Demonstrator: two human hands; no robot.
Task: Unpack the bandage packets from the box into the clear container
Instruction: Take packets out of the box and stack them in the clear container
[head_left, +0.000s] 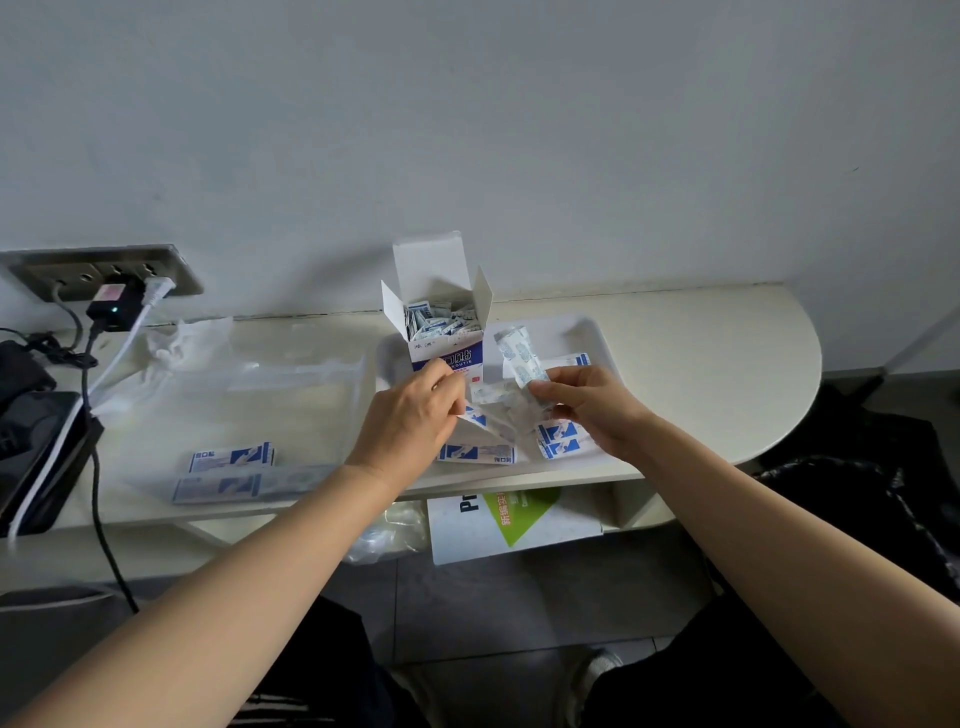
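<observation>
The open white and blue bandage box (448, 343) stands upright in a white tray (597, 332), full of small packets. In front of it both hands hold a clear plastic wrapper (501, 410) with a strip of bandage packets (519, 356) sticking up from it. My left hand (415, 415) pinches the wrapper's left edge. My right hand (592, 408) grips its right side at the strip's base. Loose packets (475, 453) and more loose packets (563, 439) lie in the tray. The clear container (249, 395) sits to the left, holding two packets (231, 457).
A wall socket (104, 273) with a black adapter (111, 306) and cables is at the far left, above a black device (36, 441). Crumpled plastic (187, 338) lies behind the container. A book (514, 519) and a plastic bag (384, 530) rest on the lower shelf. The table's right end is rounded.
</observation>
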